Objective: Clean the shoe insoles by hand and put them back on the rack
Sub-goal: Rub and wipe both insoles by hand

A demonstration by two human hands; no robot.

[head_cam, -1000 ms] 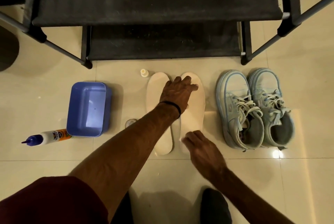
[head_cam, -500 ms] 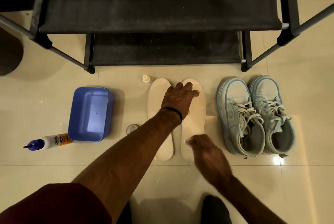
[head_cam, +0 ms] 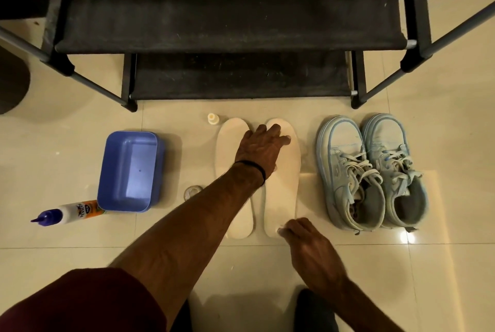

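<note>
Right hand [head_cam: 312,246] lower, insole [head_cam: 284,192] between hands.

My left forearm [head_cam: 203,224] is crossing over the left insole [head_cam: 230,160], hiding its middle and part of its heel, and is covering half of a small clear lid [head_cam: 191,191] on the floor. My left hand [head_cam: 258,151] is covering the forefoot of the right insole [head_cam: 284,187]. My right hand [head_cam: 310,248] is hiding something small and white at that insole's heel; what it is, I cannot tell. The blue tub [head_cam: 128,171] is overlapping the bottle [head_cam: 72,211], whose label is too blurred to read. The rack [head_cam: 230,10] is running off the top edge.
</note>
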